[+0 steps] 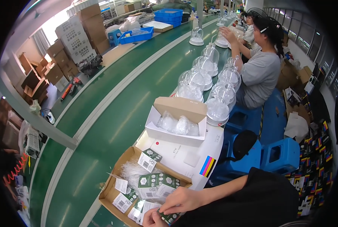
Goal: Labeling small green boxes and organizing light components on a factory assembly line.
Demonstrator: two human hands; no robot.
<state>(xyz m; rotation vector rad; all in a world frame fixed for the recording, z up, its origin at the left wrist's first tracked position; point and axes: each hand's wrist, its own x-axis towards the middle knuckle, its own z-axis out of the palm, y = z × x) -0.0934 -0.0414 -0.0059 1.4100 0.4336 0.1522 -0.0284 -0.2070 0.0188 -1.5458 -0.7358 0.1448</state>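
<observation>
Small green-and-white packet [168, 217], bottom centre of frame, pinched between both hands. Right hand [182, 199] fingers closed on its top edge; left hand [153, 218] curled under it, partly cut off by frame edge. Packet looks light, flat, bendable, likely slick film; best held by edges. Just left: open cardboard box [110, 191] of like packets on worktop [112, 125]. Above: white carton [176, 123] with clear plastic pieces; glass domes [218, 108] beyond, co-worker [258, 72] upper right.

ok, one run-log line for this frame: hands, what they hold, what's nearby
left hand: on small green-and-white packet | right hand: pinching same packet | below: open brown cardboard box of packets | beside: white open carton with clear plastic parts
</observation>
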